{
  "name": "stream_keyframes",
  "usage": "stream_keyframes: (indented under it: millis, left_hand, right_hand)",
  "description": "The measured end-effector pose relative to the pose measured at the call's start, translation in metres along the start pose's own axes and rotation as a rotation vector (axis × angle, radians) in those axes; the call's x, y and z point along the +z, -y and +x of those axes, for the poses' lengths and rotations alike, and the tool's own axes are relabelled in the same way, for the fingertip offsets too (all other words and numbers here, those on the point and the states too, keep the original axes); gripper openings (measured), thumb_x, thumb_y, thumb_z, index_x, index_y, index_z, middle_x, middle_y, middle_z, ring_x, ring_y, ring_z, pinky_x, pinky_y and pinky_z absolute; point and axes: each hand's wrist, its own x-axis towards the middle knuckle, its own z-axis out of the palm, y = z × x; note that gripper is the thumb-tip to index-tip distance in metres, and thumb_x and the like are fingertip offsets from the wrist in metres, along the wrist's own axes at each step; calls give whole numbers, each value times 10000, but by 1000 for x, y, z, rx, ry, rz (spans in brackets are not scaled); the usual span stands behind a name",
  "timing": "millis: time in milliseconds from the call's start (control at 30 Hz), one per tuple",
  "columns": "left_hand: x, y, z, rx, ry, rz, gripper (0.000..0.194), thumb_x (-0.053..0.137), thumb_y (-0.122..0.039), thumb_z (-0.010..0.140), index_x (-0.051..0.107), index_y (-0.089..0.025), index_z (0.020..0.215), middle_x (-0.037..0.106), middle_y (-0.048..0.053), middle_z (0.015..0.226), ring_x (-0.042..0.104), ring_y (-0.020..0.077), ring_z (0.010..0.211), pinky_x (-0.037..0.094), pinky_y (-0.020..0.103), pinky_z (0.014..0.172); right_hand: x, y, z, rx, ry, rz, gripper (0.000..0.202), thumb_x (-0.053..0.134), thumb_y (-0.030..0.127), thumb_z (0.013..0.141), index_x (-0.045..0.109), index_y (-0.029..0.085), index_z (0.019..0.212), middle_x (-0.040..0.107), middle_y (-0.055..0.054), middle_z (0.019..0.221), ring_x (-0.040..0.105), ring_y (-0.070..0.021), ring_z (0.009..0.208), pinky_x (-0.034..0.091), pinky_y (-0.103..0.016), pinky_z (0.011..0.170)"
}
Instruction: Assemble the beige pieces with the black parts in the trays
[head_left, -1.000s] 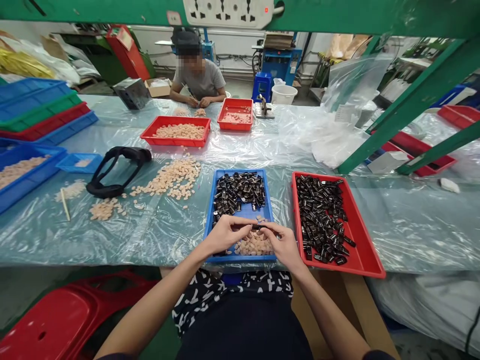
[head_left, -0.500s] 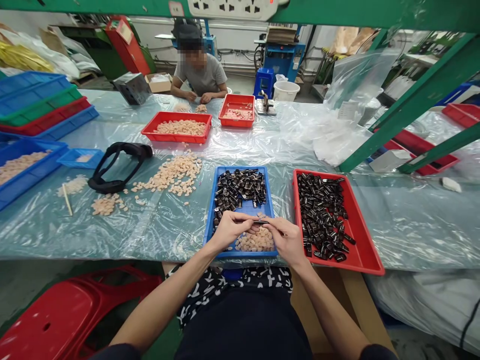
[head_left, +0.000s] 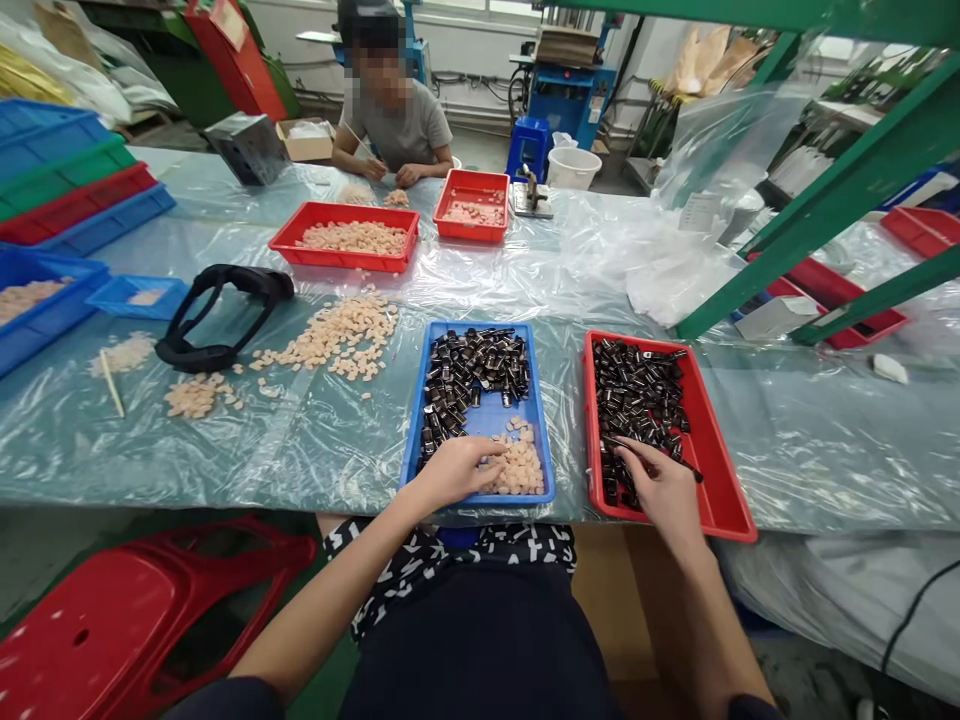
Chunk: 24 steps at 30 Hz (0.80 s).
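My left hand (head_left: 459, 470) reaches into the blue tray (head_left: 546, 440), its fingers curled at the edge of the small beige pieces (head_left: 520, 466); whether it grips one is too small to tell. Dark shiny parts (head_left: 480, 362) fill the back and left side of that tray. Over the red tray (head_left: 724, 500) on the right, my right hand (head_left: 664, 490) is closed around something dark and thin, which I cannot make out clearly. More dark shiny parts (head_left: 641, 390) lie heaped beneath and behind it.
Loose beige pieces (head_left: 337, 335) and a black strap-like frame (head_left: 221, 315) lie at the left. Red trays (head_left: 345, 258) stand farther back, before a seated person (head_left: 397, 120). A green post (head_left: 810, 210) rises at right; a red stool (head_left: 97, 620) stands below left.
My hands, together over the blue tray before, have parted. The left has dropped to the beige pieces; the right has moved over to the red tray. The view has shifted slightly.
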Motion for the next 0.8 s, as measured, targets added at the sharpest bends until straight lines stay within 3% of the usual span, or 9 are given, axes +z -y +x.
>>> stream_keyframes:
  millis: [100, 233, 333, 467, 567, 667, 800]
  left_hand:
    - [-10, 14, 16, -100, -84, 205, 324, 513, -311, 920, 721, -175, 1127, 740, 66, 1105, 695, 230, 992, 552, 338, 904]
    - [-17, 19, 54, -146, -112, 396, 299, 525, -260, 917, 695, -179, 1150, 717, 73, 1137, 660, 231, 1054, 533, 317, 902]
    - [-3, 19, 80, -134, -83, 551, 299, 592, -300, 895, 673, -161, 1148, 694, 111, 1126, 625, 262, 1099, 527, 335, 885]
    - [20, 20, 101, -158, -82, 627, 268, 615, -228, 861, 657, -99, 1092, 687, 175, 1078, 632, 298, 1073, 512, 370, 873]
    - [19, 20, 101, -158, -104, 608, 230, 488, -145, 890, 684, -91, 997, 713, 166, 972, 678, 271, 942, 514, 347, 807]
    - [5, 17, 88, -148, -160, 566, 278, 448, -164, 906, 712, -131, 987, 732, 126, 974, 689, 238, 906, 513, 311, 782]
    - [-10, 2, 58, -58, -263, 170, 265, 531, -222, 872, 745, -179, 1020, 761, 59, 973, 692, 175, 783, 522, 256, 735]
  right_hand:
    - [-18, -24, 3, 13, 3, -245, 565, 525, 616, 860, 674, 227, 1242, 731, -96, 1055, 661, -258, 765, 518, -390, 704]
    - [-13, -16, 1, -36, -83, -211, 611, 492, 626, 877, 635, 187, 1277, 703, -130, 1118, 633, -239, 741, 511, -381, 684]
    - [2, 6, -1, -82, -48, -78, 515, 509, 561, 906, 662, 180, 1218, 718, -116, 1005, 599, -194, 652, 484, -327, 600]
    - [20, 30, -2, -198, 4, 62, 370, 519, 463, 946, 690, 191, 1128, 710, -107, 1064, 630, -201, 758, 478, -303, 603]
    - [25, 39, -3, -242, 31, 124, 296, 521, 408, 958, 698, 200, 1073, 717, -84, 1030, 646, -201, 795, 499, -308, 655]
    - [29, 46, -5, -231, 74, 159, 277, 515, 390, 961, 701, 198, 1034, 719, -79, 1015, 647, -196, 780, 508, -310, 663]
    - [46, 60, -7, -206, 154, 212, 284, 519, 378, 962, 692, 189, 1083, 719, -85, 1025, 647, -186, 764, 496, -283, 602]
